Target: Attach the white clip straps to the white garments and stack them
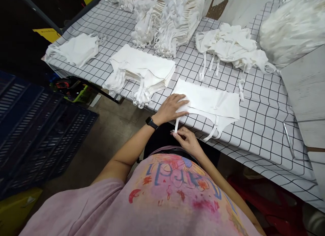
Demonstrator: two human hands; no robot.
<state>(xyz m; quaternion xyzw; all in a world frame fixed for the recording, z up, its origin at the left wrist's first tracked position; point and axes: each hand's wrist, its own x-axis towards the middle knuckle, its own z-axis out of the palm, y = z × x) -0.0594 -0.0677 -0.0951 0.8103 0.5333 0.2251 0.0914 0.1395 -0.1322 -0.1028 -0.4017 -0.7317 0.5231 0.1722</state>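
Observation:
A white strappy garment, like a camisole top, lies flat near the table's front edge, its thin straps hanging toward me. My left hand, with a dark watch on the wrist, rests spread on the garment's left end. Just below the edge, my right hand pinches the lower end of a narrow white strap that hangs from that same end. The other strap dangles over the edge further right, untouched by either hand.
A neat stack of similar white garments sits left of my hands. Behind are large heaps, a loose pile and a full plastic bag. One garment pile lies far left. Dark crates stand on the floor.

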